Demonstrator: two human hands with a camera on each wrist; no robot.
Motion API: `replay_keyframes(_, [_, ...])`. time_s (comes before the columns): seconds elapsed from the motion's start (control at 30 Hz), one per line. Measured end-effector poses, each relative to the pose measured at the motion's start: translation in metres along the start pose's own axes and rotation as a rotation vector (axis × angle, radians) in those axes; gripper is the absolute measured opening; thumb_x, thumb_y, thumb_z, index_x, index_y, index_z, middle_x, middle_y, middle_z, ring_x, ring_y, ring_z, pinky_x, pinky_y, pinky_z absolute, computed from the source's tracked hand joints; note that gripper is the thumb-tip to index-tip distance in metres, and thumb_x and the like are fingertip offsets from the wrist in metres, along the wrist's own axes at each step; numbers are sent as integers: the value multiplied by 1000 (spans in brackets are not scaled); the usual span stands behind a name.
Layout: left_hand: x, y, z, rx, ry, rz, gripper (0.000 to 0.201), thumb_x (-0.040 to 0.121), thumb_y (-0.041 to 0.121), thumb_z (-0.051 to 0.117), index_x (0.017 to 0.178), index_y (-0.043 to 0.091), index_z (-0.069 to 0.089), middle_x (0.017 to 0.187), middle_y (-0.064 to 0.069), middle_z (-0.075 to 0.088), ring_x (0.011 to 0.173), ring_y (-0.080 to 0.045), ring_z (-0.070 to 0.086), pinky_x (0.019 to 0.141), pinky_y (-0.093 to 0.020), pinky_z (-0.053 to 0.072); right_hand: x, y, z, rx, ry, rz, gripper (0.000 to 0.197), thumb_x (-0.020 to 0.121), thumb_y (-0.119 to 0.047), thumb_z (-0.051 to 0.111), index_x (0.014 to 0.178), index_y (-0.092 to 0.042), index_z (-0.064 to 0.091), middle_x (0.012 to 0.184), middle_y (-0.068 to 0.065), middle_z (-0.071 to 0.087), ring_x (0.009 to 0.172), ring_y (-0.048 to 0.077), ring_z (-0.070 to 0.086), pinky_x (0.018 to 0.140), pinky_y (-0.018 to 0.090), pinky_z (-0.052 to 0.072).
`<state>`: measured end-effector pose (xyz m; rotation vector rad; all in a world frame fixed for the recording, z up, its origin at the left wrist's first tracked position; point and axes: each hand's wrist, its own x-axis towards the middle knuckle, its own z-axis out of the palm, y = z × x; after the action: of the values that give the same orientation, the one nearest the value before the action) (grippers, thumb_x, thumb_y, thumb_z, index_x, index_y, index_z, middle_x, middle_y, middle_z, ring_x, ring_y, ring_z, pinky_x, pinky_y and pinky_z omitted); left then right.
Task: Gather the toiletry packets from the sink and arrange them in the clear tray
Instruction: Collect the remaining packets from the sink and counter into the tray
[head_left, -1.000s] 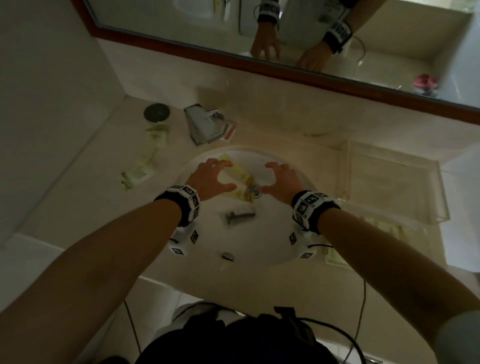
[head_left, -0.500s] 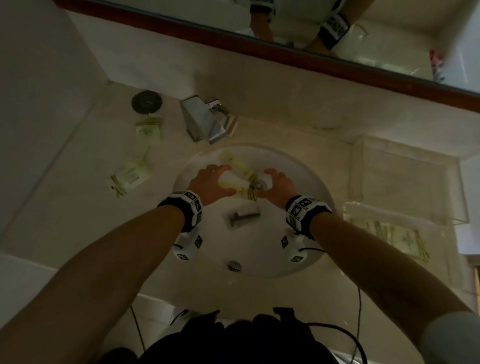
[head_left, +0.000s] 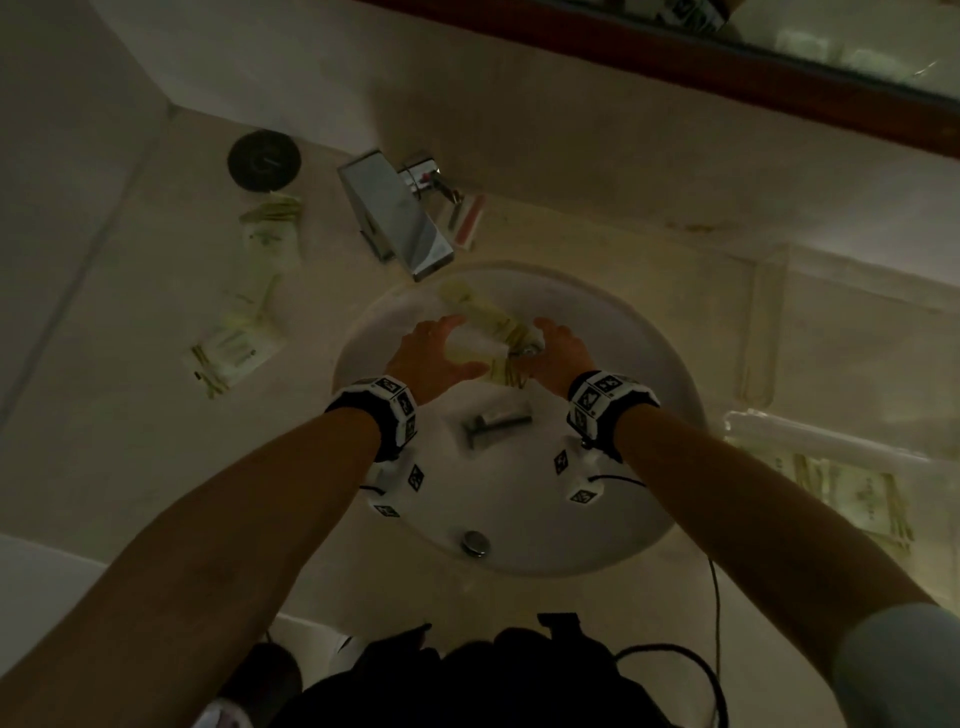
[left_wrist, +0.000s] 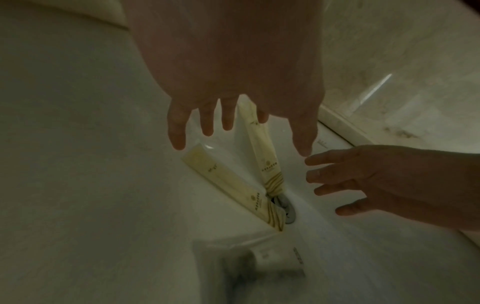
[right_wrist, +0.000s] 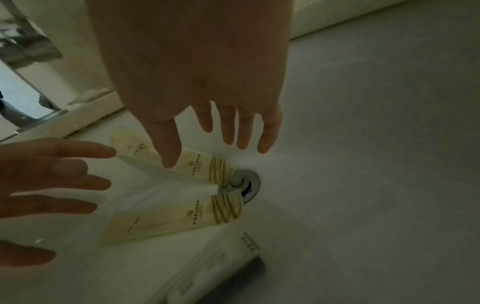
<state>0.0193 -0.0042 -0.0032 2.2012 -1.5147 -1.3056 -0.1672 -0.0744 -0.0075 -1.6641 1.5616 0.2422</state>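
Observation:
Two cream toiletry packets (head_left: 488, 322) lie in the white sink (head_left: 623, 364), their striped ends meeting at the drain (right_wrist: 244, 185). In the left wrist view they are the near packet (left_wrist: 228, 185) and the far packet (left_wrist: 262, 152). My left hand (head_left: 441, 348) hovers over them with spread fingers (left_wrist: 233, 123), holding nothing. My right hand (head_left: 545, 343) faces it across the drain, fingers (right_wrist: 226, 135) spread above the far packet (right_wrist: 192, 162); the near packet (right_wrist: 176, 220) lies below. A white packet with a dark razor (head_left: 496, 421) lies nearer me. The clear tray (head_left: 769, 332) stands on the right.
The chrome faucet (head_left: 395, 213) overhangs the basin's far rim. More packets (head_left: 236, 348) and a black round disc (head_left: 264, 160) lie on the counter at left. Several packets (head_left: 852, 493) lie on the counter in front of the tray. A mirror frame (head_left: 675, 57) runs along the top.
Both hands have reached deeper into the basin and closed in on the two cream packets from either side. The view has tilted down towards the sink.

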Motion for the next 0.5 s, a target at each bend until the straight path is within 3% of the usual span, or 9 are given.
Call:
replay_keyframes(0.13, [7,-4,6,-37,3,-34,81,78,56,67,145,32,29,148,-10,32,134,-32,37,111,-48,34,17,-4,8,54,-35,-24,75,85,-35,66,148,-19,28,146,13,36,132,35,39,107,48,39])
replay_keyframes(0.27, [12,-7,7,-64,0,-57,71,81,50,67,141,28,36,144,-9,38,128,-28,43,107,-41,38,32,-10,13,78,-24,-34,72,87,-31,66,146,-14,30,147,10,39,133,31,41,108,40,38])
replay_keyframes(0.4, [14,-7,7,-58,29,-62,50,84,43,66,125,23,49,133,-7,46,118,-25,48,97,-35,40,43,-18,15,92,-20,37,68,87,-34,63,144,-15,33,136,12,51,116,30,56,93,38,50])
replay_keyframes(0.5, [15,-8,8,-51,40,-68,39,84,42,66,113,18,56,127,-4,48,114,-23,48,90,-28,36,48,-18,19,52,-17,48,64,89,-34,60,144,-15,35,139,11,48,120,32,53,96,42,48])
